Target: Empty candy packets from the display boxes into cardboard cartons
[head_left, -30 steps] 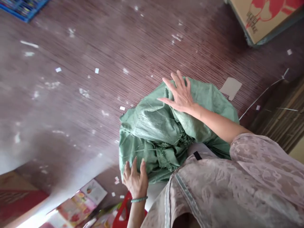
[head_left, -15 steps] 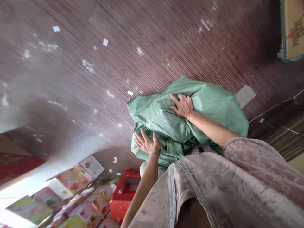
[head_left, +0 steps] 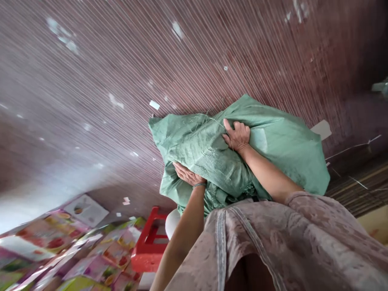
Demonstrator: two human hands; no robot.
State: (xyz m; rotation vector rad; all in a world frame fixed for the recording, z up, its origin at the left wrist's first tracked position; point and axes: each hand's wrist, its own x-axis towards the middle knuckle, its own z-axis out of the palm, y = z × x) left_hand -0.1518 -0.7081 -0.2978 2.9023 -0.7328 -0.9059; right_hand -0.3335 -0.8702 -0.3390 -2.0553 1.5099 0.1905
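A crumpled green woven sack (head_left: 291, 141) lies across my lap, its frayed threads showing at the folds. My right hand (head_left: 238, 135) rests on top of the sack with curled fingers gripping the cloth, thumb side toward the left. Lower and to the left, my left hand (head_left: 188, 174) is slipped under a fold of the sack. Its fingers are straight and flat against the fabric, partly covered by the fold. A pale patch (head_left: 258, 139) shows on the sack beside my right wrist.
A red plastic stool (head_left: 148, 250) stands at lower left, next to piles of colourful printed packages (head_left: 100, 258). White paper scraps (head_left: 154, 105) dot the ridged brown floor (head_left: 194, 64). Flat stacked sheets (head_left: 354, 184) lie at the right.
My left hand has gone from spread over the sack to under its fold. My right hand's fingers have curled into the cloth. The view has shifted, and the box at upper right is mostly gone.
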